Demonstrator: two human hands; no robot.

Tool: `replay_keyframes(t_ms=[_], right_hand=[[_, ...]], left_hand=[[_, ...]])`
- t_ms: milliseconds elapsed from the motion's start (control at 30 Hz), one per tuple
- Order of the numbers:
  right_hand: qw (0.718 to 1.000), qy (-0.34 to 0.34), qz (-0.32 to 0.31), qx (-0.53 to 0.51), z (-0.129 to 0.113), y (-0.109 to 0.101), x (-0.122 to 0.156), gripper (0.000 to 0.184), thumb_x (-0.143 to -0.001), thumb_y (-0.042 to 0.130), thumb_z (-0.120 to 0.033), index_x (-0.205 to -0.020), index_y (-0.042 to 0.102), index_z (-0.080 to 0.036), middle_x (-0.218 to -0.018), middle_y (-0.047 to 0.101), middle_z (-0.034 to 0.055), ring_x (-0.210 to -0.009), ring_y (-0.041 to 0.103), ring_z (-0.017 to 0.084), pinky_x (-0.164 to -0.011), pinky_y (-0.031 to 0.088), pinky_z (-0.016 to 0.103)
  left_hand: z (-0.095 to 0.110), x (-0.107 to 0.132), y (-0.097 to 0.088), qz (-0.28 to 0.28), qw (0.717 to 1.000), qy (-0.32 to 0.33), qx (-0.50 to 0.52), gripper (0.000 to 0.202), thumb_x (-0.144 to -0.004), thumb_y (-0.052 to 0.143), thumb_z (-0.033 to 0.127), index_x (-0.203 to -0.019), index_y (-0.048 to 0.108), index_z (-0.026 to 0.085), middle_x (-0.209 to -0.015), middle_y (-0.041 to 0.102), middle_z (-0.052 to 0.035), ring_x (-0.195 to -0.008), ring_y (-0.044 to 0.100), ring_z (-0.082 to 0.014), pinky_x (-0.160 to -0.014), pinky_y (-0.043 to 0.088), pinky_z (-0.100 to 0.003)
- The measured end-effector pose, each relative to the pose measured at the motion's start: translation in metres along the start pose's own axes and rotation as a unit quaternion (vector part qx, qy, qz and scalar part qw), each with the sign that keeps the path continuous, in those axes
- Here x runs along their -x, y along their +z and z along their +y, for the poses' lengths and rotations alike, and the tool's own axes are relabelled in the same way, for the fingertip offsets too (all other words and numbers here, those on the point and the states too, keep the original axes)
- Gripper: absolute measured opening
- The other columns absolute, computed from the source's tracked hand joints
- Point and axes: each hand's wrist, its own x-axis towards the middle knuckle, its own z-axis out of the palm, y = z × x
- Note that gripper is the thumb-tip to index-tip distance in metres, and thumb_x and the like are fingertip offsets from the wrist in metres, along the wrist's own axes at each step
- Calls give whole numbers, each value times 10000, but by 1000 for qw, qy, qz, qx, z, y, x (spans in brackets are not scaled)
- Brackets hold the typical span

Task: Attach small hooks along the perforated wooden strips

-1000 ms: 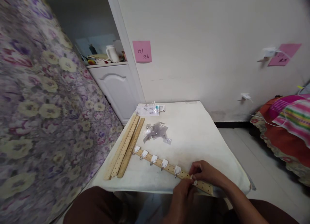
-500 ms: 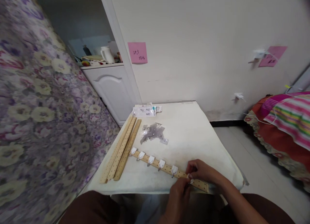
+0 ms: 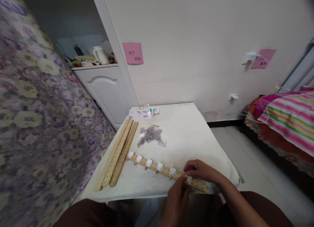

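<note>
A light wooden strip with rows of holes point(image 3: 199, 185) slants across the front of the table. Along it sit several white tags point(image 3: 160, 166), each with a metal piece at its lower end. My left hand point(image 3: 177, 192) is closed at the near edge of the strip, its fingertips pinching the left side of the rightmost white tag point(image 3: 188, 180). From the far side, my right hand point(image 3: 200, 170) reaches over with curled fingers by that tag's top edge. What its fingertips hold, if anything, is hidden.
Three more perforated wooden strips point(image 3: 124, 153) lie lengthwise at the table's left. A pile of small clear bags with metal pieces point(image 3: 151, 134) rests mid-table. Behind it are flat packages point(image 3: 142, 113) near the wall. A floral curtain point(image 3: 49, 122) hangs on the left.
The view has shifted slightly, moving the scene left. At the rightmost tag, my right fingers have moved up toward its top edge, so more of the white tag shows between my hands.
</note>
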Motion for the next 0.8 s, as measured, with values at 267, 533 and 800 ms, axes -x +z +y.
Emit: replay_keyframes(t_ms=[267, 533, 800], right_hand=[[998, 25, 56, 21, 10, 8, 23, 264, -662, 635, -241, -912, 582, -176, -788, 595, -9, -706, 528, 132, -614, 398, 227], [951, 25, 238, 195, 16, 47, 45, 351, -565, 668, -173, -858, 478, -207, -933, 507, 24, -875, 471, 200, -746, 389, 302], [921, -41, 296, 251, 16, 67, 44, 268, -666, 577, -95, -868, 452, -219, -934, 477, 44, -880, 444, 223, -765, 389, 353]], left_hand=[[7, 3, -5, 1, 1000, -9, 11, 417, -732, 493, 96, -1138, 506, 191, -740, 594, 16, -673, 550, -134, -658, 435, -238], [-7, 10, -7, 0, 1000, -10, 7, 447, -785, 500, 167, -1227, 440, 164, -752, 591, 5, -675, 548, -141, -668, 446, -252], [-28, 22, -18, -30, 999, 13, -25, 391, -836, 455, 298, -1214, 488, 204, -851, 643, -38, -757, 594, -170, -726, 473, -283]])
